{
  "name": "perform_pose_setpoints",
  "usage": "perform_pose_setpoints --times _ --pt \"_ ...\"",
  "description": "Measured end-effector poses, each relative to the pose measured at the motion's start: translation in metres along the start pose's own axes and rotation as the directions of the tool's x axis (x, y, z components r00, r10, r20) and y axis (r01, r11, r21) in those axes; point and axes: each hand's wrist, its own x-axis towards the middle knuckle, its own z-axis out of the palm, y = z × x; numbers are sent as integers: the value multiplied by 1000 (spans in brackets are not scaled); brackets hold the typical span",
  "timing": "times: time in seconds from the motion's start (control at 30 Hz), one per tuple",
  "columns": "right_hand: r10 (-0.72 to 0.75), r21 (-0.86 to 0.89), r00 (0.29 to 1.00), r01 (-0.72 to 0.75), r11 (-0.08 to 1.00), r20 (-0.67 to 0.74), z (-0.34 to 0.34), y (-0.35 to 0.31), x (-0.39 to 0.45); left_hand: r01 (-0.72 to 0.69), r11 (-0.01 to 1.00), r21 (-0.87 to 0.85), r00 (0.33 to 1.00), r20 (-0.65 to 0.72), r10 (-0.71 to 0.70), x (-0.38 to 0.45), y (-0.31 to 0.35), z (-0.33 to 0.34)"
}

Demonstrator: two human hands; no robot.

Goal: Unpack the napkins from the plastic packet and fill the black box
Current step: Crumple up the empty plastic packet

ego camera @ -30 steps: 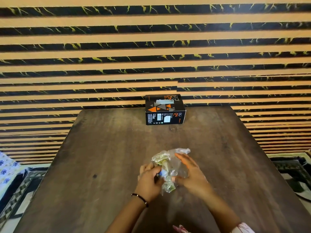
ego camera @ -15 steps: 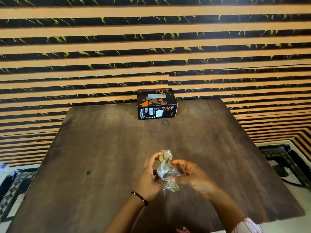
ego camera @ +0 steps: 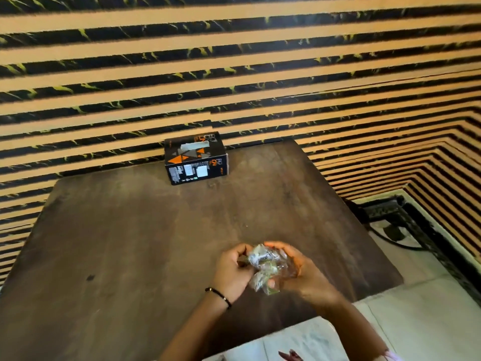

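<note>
A crumpled clear plastic packet [ego camera: 265, 267] with green print is squeezed between both hands above the near part of the brown table [ego camera: 145, 230]. My left hand [ego camera: 231, 274] grips its left side, and my right hand [ego camera: 304, 274] curls over its right side. No napkins are visible in the packet. The black box [ego camera: 195, 160], printed with orange triangles and white labels, stands at the table's far edge against the wall. A white strip shows in the slot on its top.
The striped orange and black wall [ego camera: 234, 74] runs behind the table and turns a corner at the right. A dark-patterned mat [ego camera: 406, 225] with a black cable lies on the light floor to the right of the table.
The packet has gone from spread out to crushed into a tight ball between both hands. The camera view has swung to the right, bringing the wall corner into sight.
</note>
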Motion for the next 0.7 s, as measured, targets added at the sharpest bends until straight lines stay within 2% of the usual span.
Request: perform_pose_setpoints --times 0.1,0.2,0.27,0.33,0.5,0.6,0.7 --pt "-49 -23 984 46 999 -171 -28 0 -33 -9 1000 -4 999 36 9 -4 13 48" --pt "-95 -34 937 89 995 -336 -68 9 -64 43 987 -155 995 100 -28 -15 31 100" --pt "-80 -32 904 73 997 -420 -98 20 -84 154 945 -289 974 204 -97 -23 40 133" --pt "-47 -12 877 47 999 -478 -129 28 -106 275 893 -355 924 355 -144 -31 51 164" --pt "-3 9 843 9 1000 -538 -190 44 -168 258 931 -257 864 492 -104 -49 67 244" --pt "16 38 805 8 999 -593 -217 51 -198 243 941 -234 862 498 -98 -51 77 285" --pt "17 117 751 80 990 -661 -235 59 -216 146 976 -161 859 510 -44 -44 86 312"
